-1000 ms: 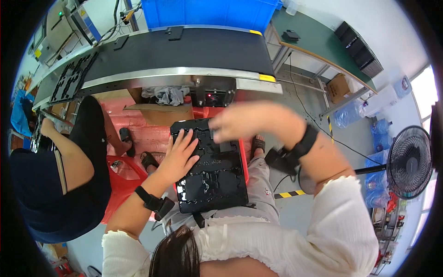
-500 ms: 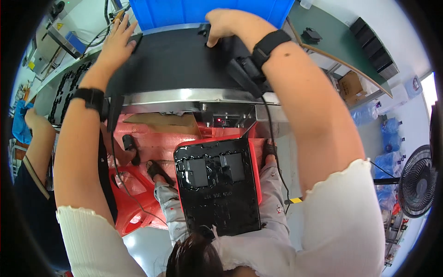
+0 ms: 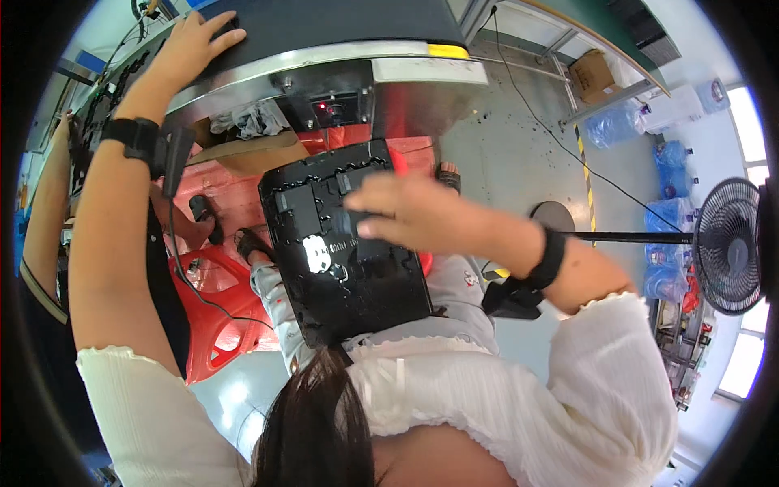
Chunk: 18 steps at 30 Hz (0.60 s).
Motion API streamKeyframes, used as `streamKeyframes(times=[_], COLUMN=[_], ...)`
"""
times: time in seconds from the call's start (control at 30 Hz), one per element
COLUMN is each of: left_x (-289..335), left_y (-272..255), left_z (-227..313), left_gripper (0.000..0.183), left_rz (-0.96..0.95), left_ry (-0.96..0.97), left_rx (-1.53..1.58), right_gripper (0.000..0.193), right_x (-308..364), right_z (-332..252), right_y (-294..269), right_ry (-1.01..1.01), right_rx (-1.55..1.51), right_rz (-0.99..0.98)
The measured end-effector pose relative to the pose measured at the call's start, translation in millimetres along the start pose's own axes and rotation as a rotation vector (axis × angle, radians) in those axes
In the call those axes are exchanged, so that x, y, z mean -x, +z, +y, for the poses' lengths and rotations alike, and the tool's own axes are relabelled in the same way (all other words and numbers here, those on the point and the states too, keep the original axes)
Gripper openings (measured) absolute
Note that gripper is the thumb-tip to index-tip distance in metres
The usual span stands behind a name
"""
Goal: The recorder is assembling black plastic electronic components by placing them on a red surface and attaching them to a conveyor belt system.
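Note:
My left hand [image 3: 199, 45] rests at the left end of the dark belt surface [image 3: 357, 24], fingers spread and nothing visible in them. My right hand [image 3: 410, 209] is blurred over the shiny black moulded tray [image 3: 361, 288] on my lap. Its fingers and thumb reach out toward the tray's recesses with a gap between them. Two flat dark-grey rectangular pieces sit in the tray: the left piece [image 3: 299, 209] shows fully, while the right piece [image 3: 355, 183] is partly covered by my fingers. Black straps with dark devices circle both wrists.
The metal frame [image 3: 316, 57] of the belt table runs across the front. Below it are a cardboard box [image 3: 251, 154] and a red stool [image 3: 223, 300]. A black fan [image 3: 734, 247] stands at the right. Another person's arm [image 3: 49, 203] shows at far left.
My right hand has come back from the far side of the belt to the tray on my lap. The view has tilted down and swung right. My left hand stays at the belt's left end.

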<state>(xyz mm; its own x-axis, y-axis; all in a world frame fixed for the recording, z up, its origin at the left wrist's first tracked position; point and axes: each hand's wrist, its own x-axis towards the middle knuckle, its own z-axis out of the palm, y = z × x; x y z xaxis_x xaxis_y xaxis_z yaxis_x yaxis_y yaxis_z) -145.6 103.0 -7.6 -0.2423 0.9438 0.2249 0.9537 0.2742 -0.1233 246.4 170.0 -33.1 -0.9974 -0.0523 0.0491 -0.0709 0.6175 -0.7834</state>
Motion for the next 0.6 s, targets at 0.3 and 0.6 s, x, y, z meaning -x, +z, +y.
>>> streamKeyframes(times=[0.3,0.6], left_x=[148.6,311.4], left_y=[-45.0,25.0], left_z=[188.2,266.9], left_gripper=[0.064,0.072], left_rz=[0.284,-0.049], left_ry=[0.109,0.203], left_rx=[0.201,0.462], right_gripper=[0.057,0.052], right_x=[97.1,115.4], right_z=[32.2,20.1], right_y=[118.7,114.9], right_ry=[-0.021,-0.195], right_rx=[0.568,0.680], right_rz=[0.154,0.073])
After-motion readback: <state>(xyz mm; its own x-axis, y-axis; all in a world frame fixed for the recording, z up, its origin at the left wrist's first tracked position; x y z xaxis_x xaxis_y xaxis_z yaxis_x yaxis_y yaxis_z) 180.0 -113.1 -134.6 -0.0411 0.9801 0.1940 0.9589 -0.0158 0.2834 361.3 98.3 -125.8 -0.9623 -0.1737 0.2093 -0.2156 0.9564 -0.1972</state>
